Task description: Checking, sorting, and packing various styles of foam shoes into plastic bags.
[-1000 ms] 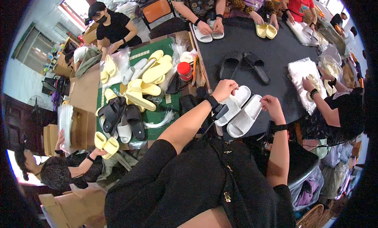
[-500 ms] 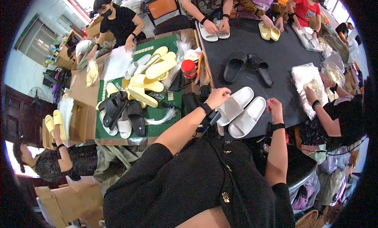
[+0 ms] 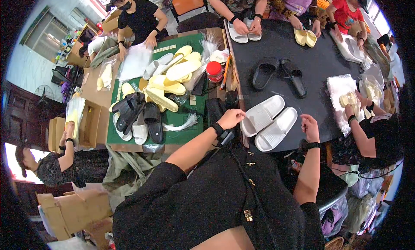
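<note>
Crowded black table (image 3: 328,73): left hand (image 3: 231,118) pinching white slide pair (image 3: 269,122), right hand (image 3: 310,125) curled, hovering beside; near-edge slipper may slip off.

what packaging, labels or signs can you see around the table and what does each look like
clear plastic bags: flat, white-looking, right edge of the dark table
open cardboard box: brown, left of the green mat
red jar: round, white band around it, between mat and table
clear bag with yellow slippers: far left
</note>
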A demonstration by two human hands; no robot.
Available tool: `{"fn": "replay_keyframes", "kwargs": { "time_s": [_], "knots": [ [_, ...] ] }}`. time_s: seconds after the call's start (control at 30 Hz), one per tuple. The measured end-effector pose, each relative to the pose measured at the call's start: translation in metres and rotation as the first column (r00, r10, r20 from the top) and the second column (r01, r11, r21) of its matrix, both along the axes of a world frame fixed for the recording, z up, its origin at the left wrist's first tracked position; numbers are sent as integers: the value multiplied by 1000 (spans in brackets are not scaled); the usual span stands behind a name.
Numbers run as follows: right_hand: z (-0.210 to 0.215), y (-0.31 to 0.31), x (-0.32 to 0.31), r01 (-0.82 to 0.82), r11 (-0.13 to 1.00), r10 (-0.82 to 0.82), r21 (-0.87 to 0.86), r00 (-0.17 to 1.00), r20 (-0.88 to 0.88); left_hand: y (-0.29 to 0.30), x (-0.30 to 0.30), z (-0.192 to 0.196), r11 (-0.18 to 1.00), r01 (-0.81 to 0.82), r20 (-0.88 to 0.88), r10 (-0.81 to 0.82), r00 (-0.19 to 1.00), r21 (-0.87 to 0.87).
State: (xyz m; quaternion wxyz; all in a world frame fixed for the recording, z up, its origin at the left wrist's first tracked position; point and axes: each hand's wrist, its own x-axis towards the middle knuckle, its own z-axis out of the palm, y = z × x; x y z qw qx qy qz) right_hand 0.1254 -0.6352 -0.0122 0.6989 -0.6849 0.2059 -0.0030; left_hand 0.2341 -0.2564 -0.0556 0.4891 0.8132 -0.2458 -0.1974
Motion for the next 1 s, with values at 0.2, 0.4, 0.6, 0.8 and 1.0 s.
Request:
{"fn": "replay_keyframes", "kwargs": {
  "time_s": [0.2, 0.4, 0.6, 0.8, 1.0],
  "knots": [
    [-20, -13, -4, -34, 999, 32, -14, 994, -108, 0, -3, -4, 1000, 27, -21, -26, 999, 15],
    [-34, -12, -3, -35, 999, 31, -23, 985, -168, 0, -4, -7, 997, 53, -46, -50, 998, 52],
    [-33, 6, 17, 20, 989, -48, -144, 980, -193, 0, -5, -15, 995, 29, 20, -31, 999, 91],
    [-48, -5, 15, 107, 985, -129, -134, 977, -169, 0, -6, -15, 994, 32, 8, -33, 999, 100],
    [-47, -9, 5, 77, 988, -103, -133, 974, -203, 2, -8, -23, 998, 21, 36, -24, 999, 63]
  ]
}}
